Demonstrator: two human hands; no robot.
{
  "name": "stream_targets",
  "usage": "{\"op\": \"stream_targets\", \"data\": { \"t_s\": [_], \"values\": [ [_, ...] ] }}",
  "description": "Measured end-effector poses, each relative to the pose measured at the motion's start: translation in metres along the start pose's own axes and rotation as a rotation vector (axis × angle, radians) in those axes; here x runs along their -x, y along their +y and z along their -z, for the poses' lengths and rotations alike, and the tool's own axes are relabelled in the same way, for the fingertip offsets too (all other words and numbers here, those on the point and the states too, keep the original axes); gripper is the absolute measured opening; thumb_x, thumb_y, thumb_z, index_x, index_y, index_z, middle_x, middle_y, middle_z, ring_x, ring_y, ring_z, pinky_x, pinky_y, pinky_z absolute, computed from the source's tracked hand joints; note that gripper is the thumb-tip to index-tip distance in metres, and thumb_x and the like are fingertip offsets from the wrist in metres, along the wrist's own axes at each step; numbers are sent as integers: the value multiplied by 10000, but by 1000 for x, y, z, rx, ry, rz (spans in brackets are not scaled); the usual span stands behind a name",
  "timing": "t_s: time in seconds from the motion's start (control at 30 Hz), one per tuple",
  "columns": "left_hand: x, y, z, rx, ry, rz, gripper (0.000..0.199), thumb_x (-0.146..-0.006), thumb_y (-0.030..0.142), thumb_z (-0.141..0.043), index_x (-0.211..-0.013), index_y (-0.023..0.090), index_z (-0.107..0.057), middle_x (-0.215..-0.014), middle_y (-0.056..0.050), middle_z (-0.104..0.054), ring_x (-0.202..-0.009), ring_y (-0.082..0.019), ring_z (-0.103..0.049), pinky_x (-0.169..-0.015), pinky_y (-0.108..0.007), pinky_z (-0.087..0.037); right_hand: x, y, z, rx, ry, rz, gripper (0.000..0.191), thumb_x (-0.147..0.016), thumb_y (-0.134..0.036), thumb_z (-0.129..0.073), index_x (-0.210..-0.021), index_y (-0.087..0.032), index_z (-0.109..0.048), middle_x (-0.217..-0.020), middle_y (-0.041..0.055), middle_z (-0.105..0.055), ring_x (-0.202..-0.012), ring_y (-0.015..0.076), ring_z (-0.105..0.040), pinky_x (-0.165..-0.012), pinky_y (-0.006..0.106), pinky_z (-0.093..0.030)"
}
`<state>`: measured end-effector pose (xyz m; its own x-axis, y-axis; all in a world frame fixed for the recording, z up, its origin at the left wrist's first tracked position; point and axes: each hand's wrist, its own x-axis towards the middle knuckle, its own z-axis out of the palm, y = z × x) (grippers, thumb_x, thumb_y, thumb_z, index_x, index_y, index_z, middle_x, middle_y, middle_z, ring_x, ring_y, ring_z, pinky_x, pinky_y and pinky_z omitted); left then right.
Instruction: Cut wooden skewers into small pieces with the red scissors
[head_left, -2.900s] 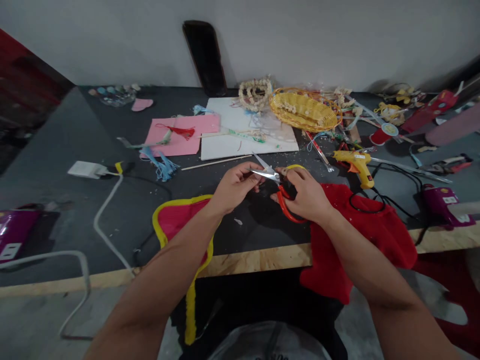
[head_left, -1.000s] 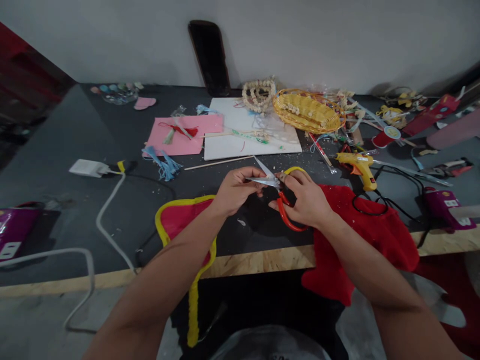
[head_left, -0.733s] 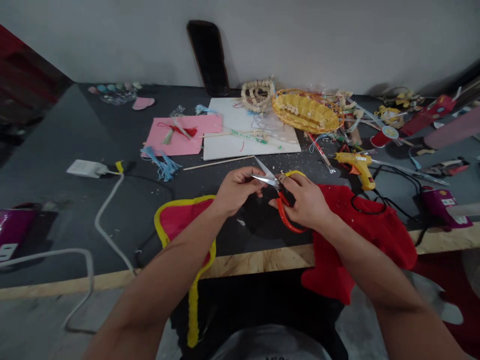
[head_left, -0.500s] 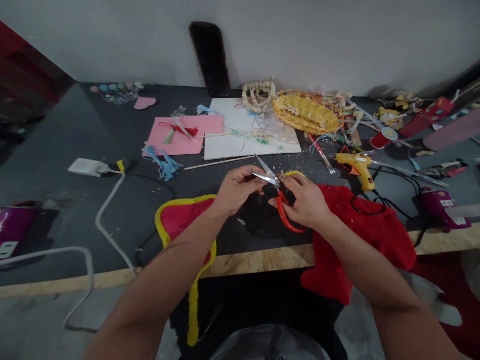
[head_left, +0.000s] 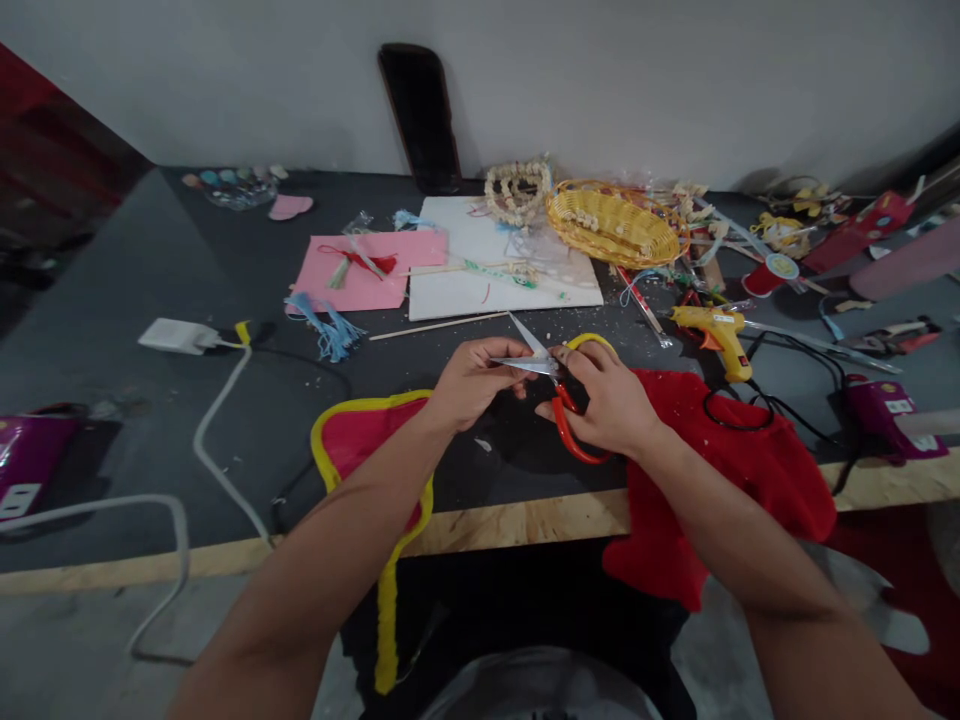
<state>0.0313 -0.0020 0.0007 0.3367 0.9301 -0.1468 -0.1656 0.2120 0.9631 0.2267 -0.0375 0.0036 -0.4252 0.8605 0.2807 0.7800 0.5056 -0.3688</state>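
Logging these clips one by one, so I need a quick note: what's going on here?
A person works at a dark table. The right hand holds scissors, blades spread. The left hand is right by the blades; whether it pinches something small can't be made out. A red cloth hangs over the table's edge, with a yellow glue gun just beyond it.

One head-worn camera looks forward and down across the nearby table (head_left: 225, 240); the wall (head_left: 600, 90) stands beyond
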Motion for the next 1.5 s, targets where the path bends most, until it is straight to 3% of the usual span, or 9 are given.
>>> {"op": "stream_targets", "data": {
  "t_s": [0.37,0.6,0.8,1.17,1.37,1.5],
  "values": [
    [0,-3,-2,-6,24,-91,244,-627,307,-801,-765,144,-684,-670,7,-652,-531,-78,-560,-525,-205,-490,3,-5,1,31,-21,-81,611,-839,-594,-549,-1277,-169,-540,-1150,148,-615,-1046,305,-594,-875,441,-529],
    [0,0,-1,-53,62,-126,194,-618,245,-785,-747,145,-680,-647,19,-644,-527,-78,-561,-539,-205,-478,1,-7,2,11,-18,-108,606,-824,-608,-555,-1252,-179,-541,-1124,129,-604,-1060,305,-576,-867,441,-532],
    [-1,-2,1,-84,38,-73,102,-617,161,-720,-715,150,-693,-616,23,-627,-513,-74,-539,-536,-201,-450,-1,-2,1,25,-32,-49,659,-787,-625,-586,-1252,-162,-523,-1115,144,-566,-1077,319,-527,-930,480,-487],
    [-1,-5,2,-88,20,-66,100,-645,192,-728,-727,152,-689,-616,25,-627,-504,-69,-539,-534,-196,-457,1,-1,1,25,-32,-38,624,-825,-582,-572,-1290,-168,-520,-1124,150,-584,-1054,306,-561,-903,450,-508],
    [1,-3,-2,-57,29,-110,218,-627,275,-785,-769,149,-677,-682,13,-656,-542,-82,-564,-555,-213,-483,2,-6,1,16,-23,-90,587,-835,-597,-549,-1256,-188,-526,-1129,142,-598,-1050,301,-575,-854,443,-527],
    [1,-1,-2,-91,57,-131,171,-627,243,-774,-728,148,-676,-611,24,-629,-520,-81,-555,-538,-204,-460,0,-7,1,21,-21,-89,603,-825,-608,-554,-1258,-189,-522,-1133,141,-588,-1058,303,-567,-863,446,-529]
  ]
}}
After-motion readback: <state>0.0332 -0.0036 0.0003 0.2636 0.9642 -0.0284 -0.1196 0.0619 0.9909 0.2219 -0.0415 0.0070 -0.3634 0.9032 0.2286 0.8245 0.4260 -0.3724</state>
